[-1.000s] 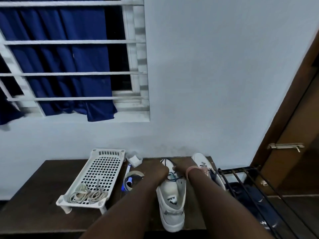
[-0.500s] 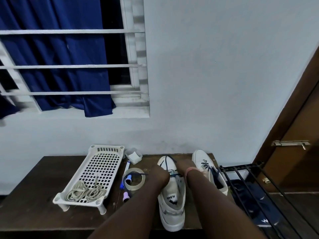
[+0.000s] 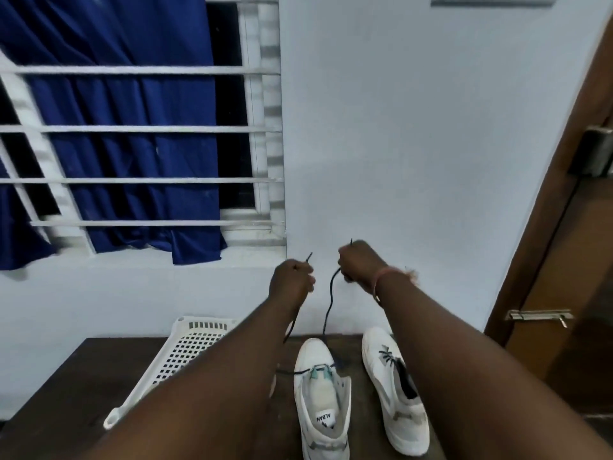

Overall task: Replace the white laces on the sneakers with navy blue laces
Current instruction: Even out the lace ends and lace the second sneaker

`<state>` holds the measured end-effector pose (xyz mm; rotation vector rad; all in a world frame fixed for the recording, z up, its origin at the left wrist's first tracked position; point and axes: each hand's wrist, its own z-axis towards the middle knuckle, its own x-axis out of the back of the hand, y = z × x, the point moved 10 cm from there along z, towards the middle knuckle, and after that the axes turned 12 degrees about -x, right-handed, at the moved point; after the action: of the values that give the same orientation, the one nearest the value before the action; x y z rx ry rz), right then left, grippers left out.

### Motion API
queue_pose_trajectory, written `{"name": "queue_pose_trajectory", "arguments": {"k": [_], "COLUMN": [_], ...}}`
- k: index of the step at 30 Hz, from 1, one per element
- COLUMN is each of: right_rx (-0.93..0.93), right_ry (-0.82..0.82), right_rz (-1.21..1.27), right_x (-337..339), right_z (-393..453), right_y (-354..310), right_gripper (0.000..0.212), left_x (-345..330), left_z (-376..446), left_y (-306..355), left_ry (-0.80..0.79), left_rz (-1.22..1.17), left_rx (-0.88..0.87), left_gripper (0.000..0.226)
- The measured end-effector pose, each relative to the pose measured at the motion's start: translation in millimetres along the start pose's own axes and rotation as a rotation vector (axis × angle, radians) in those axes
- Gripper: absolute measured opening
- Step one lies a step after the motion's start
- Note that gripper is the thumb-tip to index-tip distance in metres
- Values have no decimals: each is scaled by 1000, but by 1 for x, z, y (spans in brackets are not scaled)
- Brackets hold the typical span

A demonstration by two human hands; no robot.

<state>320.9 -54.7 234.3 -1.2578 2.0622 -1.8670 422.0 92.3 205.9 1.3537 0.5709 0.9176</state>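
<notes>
On the dark wooden surface (image 3: 66, 393) stands a white sneaker (image 3: 323, 403) with the word "ALBAN" on its tongue tag. A navy blue lace (image 3: 328, 307) goes through its front holes and rises above it in two ends. The left hand (image 3: 292, 282) is curled tight round one end. The right hand (image 3: 360, 263) is curled tight round the other end. Just right of that sneaker stands a second white sneaker (image 3: 394, 403) with dark laces. Left of it lies a white plastic basket (image 3: 175, 360), partly hidden by the left arm. Behind is a white wall with a barred window (image 3: 139, 127) and a blue curtain (image 3: 132, 94).
</notes>
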Motion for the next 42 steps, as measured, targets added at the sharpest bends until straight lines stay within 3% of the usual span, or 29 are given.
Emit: {"name": "queue_pose_trajectory", "arguments": {"k": [3,6,15,20,23,32,42], "right_rx": [209,378,562,516,477,405,316], "right_ry": [20,99,188,283,282,278,302], "right_rz": [245,213,335,415,406,469,435], "right_x": [38,65,99,110,108,106,106], "right_z": [-25,-53,-104,-109,-108,-116,-105], "right_y": [-84,-137,-210,-217,-213,-207,-210], "right_gripper": [25,23,17,14,20,7,12], "left_x": [9,21,44,48,47,44,40], "left_z": [15,26,28,28,22,19,25], "left_y": [75,141,251,269,265,259,260], "left_ry": [7,25,111,113,100,67,48], "left_rz": [-93,-106,-82,-112,-180,-372,-340], "left_rx": [-132,-242,-458,-487,-458,-345,-333], "left_gripper": [19,18,12,10,9,9,8]}}
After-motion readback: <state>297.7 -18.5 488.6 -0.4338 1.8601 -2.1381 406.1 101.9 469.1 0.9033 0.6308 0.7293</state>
